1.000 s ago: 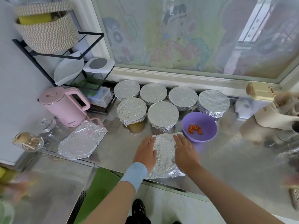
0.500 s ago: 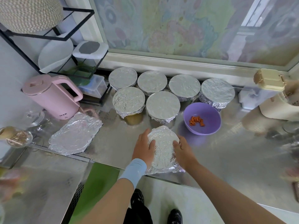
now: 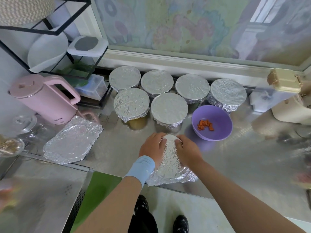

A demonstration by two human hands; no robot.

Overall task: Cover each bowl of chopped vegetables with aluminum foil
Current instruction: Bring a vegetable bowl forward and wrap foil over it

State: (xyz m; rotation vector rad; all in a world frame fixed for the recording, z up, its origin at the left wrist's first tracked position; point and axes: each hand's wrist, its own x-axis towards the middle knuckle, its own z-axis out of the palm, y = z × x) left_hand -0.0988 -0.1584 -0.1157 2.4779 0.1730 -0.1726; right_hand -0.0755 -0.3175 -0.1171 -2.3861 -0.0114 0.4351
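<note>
Aluminum foil (image 3: 170,158) sat domed over a bowl at the near edge of the tabletop (image 3: 244,157), and both hands were on it! Left fingers (image 3: 161,138) and right fingers (image 3: 178,140) curled over its far rim, clamped on the crinkled sheet from either side, tips close together at the top. The left hand (image 3: 151,147), blue band (image 3: 141,167) at the wrist, hugged the left flank; the right hand (image 3: 187,149) hugged the right. Foil edges flared out loose along the near side, and the bowl beneath was hidden.

Just beyond, to the right, a purple bowl (image 3: 225,118) stood uncovered with orange cubes (image 3: 205,125) inside. Behind, six foil-capped bowls (image 3: 169,107) stood close together in two rows. Off to the left lay a flat crumpled foil sheet (image 3: 72,140), beside a pink kettle (image 3: 43,101): dark print low on its body, too small to read.
</note>
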